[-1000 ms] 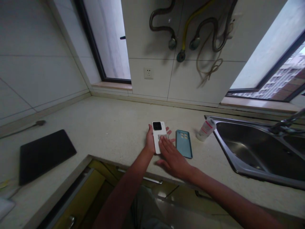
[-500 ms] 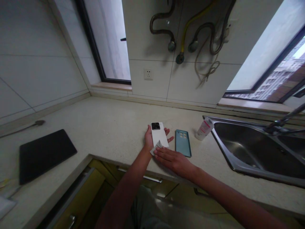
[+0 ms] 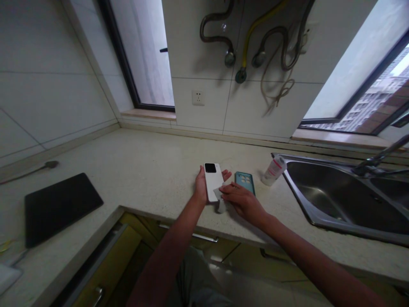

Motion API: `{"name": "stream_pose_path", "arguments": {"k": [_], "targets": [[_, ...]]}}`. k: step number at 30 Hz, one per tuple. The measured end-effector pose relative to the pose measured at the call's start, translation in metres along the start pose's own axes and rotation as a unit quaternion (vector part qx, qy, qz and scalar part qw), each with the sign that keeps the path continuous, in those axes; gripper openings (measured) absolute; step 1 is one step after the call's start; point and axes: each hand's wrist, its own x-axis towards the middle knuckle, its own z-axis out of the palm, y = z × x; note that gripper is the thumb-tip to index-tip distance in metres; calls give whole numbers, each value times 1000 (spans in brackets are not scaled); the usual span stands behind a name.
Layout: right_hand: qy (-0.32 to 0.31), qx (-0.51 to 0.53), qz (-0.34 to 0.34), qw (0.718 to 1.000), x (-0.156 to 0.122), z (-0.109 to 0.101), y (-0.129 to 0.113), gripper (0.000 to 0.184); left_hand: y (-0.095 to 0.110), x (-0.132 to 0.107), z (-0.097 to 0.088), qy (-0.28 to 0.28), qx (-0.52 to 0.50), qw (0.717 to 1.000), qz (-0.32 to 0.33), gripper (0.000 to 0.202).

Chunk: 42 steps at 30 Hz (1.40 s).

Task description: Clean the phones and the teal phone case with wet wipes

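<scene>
A white smartphone (image 3: 211, 181) with a dark camera block lies back side up in my left hand (image 3: 200, 185); the fingers wrap under it and show on its right side. My right hand (image 3: 241, 200) pinches a thin pale wipe (image 3: 220, 200) against the phone's lower right edge, and part of the wipe hangs below the phone. Just behind my right hand, a teal phone case (image 3: 245, 181) lies on the counter, its lower part covered by that hand.
A clear plastic cup (image 3: 274, 170) with red print stands right of the case, beside the steel sink (image 3: 315, 221). At the left, a black flat slab (image 3: 62, 207) lies on the pale countertop (image 3: 153, 166). An open drawer (image 3: 105, 264) juts out below the counter.
My right hand has slid right and slightly up with the wipe, from the phone's lower left corner to its lower right edge. It now covers more of the phone case.
</scene>
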Motion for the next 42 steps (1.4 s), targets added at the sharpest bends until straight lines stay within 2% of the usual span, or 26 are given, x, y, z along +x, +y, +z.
{"name": "stream_pose_path", "arguments": {"k": [3,6,9,14,22,25,28,30,33,35,37,39,42], "targets": [[18,-25,49,998,9,4,6,25,-3,3,-1,-2,24,999,-25,71],[55,-59,131,988,24,7,13,22,-6,4,1,-8,41,997,-64,71],[80,-78,189,976,41,10,20,21,-5,4,5,1,49,997,-62,69],[76,-80,210,972,60,15,28,21,-1,2,9,23,57,997,-47,72],[82,-133,235,959,84,16,43,23,-2,-3,12,31,75,993,-88,72],[62,-130,205,968,94,20,38,23,-2,0,7,41,77,993,-75,71],[15,-134,141,981,97,25,26,21,-3,5,4,62,66,995,-28,73],[-12,-137,101,985,92,28,18,20,-4,6,2,74,63,995,1,76],[-48,-129,50,989,75,26,11,18,-2,8,-2,48,72,996,6,84],[-82,-115,9,990,62,21,10,19,1,8,-5,20,79,997,-9,91],[-112,-98,-30,988,49,13,11,17,5,6,-5,16,74,997,-23,94],[-135,-81,-57,986,38,3,13,15,7,4,-3,22,68,997,-19,88],[-156,-53,-51,985,19,-17,16,20,8,-4,5,17,81,997,-11,70]]}}
